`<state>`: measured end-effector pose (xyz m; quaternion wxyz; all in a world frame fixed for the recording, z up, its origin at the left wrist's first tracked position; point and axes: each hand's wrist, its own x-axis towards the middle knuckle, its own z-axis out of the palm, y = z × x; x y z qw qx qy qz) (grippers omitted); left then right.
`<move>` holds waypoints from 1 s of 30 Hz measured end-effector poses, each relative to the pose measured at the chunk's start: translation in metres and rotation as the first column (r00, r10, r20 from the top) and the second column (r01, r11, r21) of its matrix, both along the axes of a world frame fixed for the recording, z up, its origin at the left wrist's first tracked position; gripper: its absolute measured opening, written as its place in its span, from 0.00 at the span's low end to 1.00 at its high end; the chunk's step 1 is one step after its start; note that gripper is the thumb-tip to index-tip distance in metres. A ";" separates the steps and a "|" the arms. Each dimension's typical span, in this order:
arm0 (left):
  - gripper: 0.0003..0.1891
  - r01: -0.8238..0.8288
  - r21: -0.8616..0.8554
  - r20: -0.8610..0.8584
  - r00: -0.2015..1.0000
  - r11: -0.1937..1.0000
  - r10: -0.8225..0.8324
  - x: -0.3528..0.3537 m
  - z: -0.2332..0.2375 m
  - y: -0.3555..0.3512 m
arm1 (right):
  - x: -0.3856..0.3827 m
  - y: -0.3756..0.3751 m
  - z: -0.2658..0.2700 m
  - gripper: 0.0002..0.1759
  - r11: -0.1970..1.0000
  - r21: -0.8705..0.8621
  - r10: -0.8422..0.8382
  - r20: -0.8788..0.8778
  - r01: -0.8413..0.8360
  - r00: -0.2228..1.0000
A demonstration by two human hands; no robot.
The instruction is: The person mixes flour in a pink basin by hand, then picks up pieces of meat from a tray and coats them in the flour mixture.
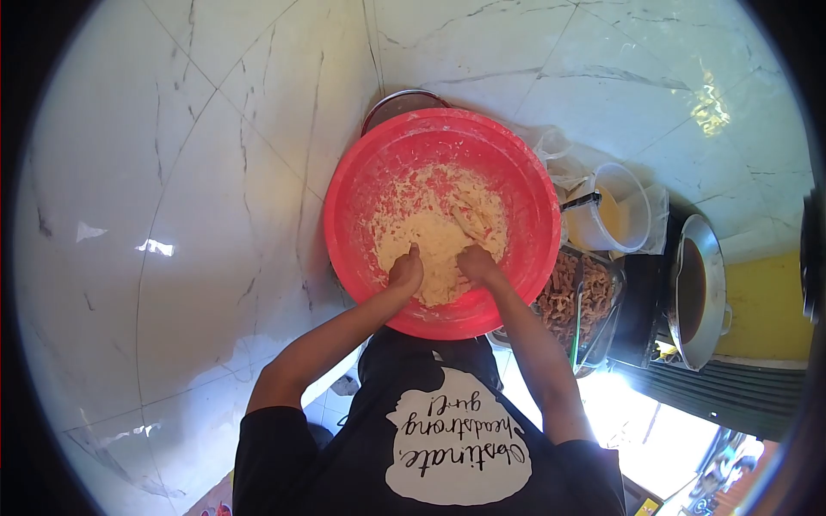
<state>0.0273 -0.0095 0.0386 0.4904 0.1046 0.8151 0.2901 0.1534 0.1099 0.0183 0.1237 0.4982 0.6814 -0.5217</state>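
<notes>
A wide red basin (pixel 344 215) holds a pale yellow, crumbly dough (pixel 434 236), with loose flour and crumbs spread up its far wall. My left hand (pixel 407 271) is closed and pressed into the near left part of the dough, its thumb on top. To the right, my right hand (pixel 477 265) is also closed in the dough, with its fingertips partly buried. A few longer dough lumps lie just beyond the right hand.
Right of the basin stand a clear plastic tub (pixel 632 206) of yellowish liquid with a dark handle and a container of brown fried strips (pixel 576 297). Farther right is a large metal wok (pixel 718 292) with dark liquid. Marbled tile walls (pixel 232 172) enclose the corner.
</notes>
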 end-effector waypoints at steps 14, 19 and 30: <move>0.38 0.068 0.062 0.063 0.995 0.996 -0.072 -0.008 -0.005 0.001 | -0.017 -0.007 0.033 0.17 0.969 -0.241 -0.072 -0.047 0.058 0.996; 0.38 0.182 0.148 -0.093 0.981 0.972 -0.169 -0.029 -0.003 -0.007 | -0.030 0.000 -0.002 0.14 0.909 0.408 0.158 -0.153 -0.083 0.975; 0.37 0.069 0.208 -0.128 0.991 0.976 -0.043 -0.043 0.000 -0.006 | -0.050 -0.046 0.010 0.15 0.764 0.193 0.626 0.009 -0.615 0.780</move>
